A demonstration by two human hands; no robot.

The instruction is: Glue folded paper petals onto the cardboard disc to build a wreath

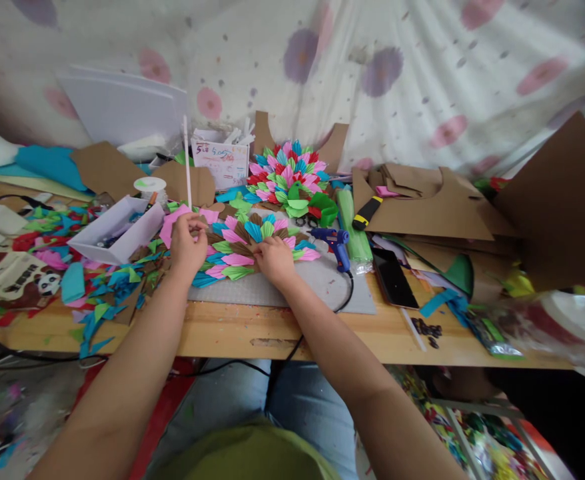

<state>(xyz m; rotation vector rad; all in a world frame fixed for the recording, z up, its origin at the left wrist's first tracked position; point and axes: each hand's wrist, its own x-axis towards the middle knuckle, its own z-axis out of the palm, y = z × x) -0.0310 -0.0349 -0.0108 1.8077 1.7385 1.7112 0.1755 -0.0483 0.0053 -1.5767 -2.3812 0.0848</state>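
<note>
A layered piece of pleated paper petals (237, 272) in pink, blue, green and brown lies on a grey mat (252, 297) in front of me. My right hand (275, 261) rests on the middle of this piece, its fingers closed down on a brown petal. At the piece's left edge, my left hand (188, 243) is raised with thumb and fingers pinched together. Whatever sits between those fingertips is too small to make out. A blue glue gun (336, 245) lies right of the petals, its cord running off the table's front edge.
Behind stands a finished-looking multicoloured petal piece (287, 175). A white tray (117, 230) and paper scraps (115, 287) lie left. To the right are a yellow-black cutter (367, 213), green wrapped paper (353, 230), a phone (395, 279), cardboard (422, 200) and dark beads (427, 329).
</note>
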